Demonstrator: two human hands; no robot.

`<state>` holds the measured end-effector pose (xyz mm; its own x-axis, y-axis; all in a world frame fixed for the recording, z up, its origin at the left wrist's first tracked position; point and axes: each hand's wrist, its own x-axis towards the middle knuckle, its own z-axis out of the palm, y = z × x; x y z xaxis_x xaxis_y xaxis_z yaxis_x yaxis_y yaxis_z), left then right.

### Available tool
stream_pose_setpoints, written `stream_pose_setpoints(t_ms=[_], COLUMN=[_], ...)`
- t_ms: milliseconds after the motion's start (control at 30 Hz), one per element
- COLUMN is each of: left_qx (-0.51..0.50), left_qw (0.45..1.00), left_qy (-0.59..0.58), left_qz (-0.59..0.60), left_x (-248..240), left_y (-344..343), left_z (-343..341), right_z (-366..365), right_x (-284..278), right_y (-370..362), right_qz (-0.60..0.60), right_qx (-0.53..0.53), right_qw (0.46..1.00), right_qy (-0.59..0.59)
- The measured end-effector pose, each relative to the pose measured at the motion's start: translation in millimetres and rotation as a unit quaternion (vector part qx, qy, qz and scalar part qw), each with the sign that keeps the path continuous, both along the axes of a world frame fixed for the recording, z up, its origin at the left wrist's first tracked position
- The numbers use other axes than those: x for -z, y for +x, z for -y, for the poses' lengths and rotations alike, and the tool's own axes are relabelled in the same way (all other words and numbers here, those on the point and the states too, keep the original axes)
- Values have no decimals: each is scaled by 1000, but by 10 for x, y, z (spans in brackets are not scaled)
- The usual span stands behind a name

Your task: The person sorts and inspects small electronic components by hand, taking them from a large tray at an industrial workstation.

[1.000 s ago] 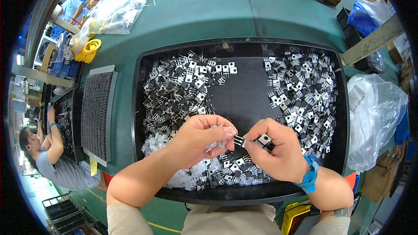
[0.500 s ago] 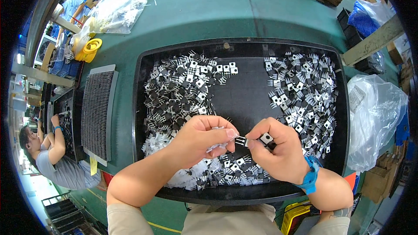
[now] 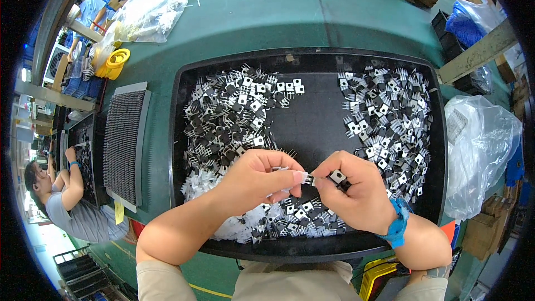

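My left hand is pinching a small white plastic sleeve at its fingertips, with more white pieces tucked under its fingers. Facing it, my right hand grips three-legged transistors. One is held at thumb and forefinger, its legs against the white sleeve, its body mostly hidden by my fingers; another transistor shows inside the curled fingers. Both hands hover over a black tray. Loose transistors lie in a left heap and a right heap. White sleeves are piled at the tray's near left.
Left of the tray stands a rack of dark parts in tight rows. A yellow tape roll and a clear bag of white pieces lie beyond it. To the right is a clear plastic bag. A co-worker sits far left.
My fingertips have come closer together. The transistor's legs, bare between my hands before, are now largely covered at the white sleeve.
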<state>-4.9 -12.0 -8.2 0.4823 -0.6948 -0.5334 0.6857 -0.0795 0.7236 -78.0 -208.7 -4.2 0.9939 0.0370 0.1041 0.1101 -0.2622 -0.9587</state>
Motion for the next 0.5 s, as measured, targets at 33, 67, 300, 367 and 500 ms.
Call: stream_pose_setpoints(t_ms=[33,67,300,367,500], left_qx=[0,-8,44,51,52], left_qw=[1000,1000,987,985,981], left_qy=[0,7,99,107,120], left_qz=[0,6,118,124,141], left_x=[-1,-3,-96,-114,-109], left_y=[-6,-14,-2,-4,-16], left_z=[1,3,5,19,27], right_z=[15,24,5,-5,-12], right_x=[-5,-8,-28,4,41], right_y=[8,14,3,-3,-5], right_qz=[-5,-5,-55,-37,-34], right_qx=[-32,-32,-22,-21,-31], right_qw=[999,999,998,999,999], right_qy=[0,0,-25,-25,-19])
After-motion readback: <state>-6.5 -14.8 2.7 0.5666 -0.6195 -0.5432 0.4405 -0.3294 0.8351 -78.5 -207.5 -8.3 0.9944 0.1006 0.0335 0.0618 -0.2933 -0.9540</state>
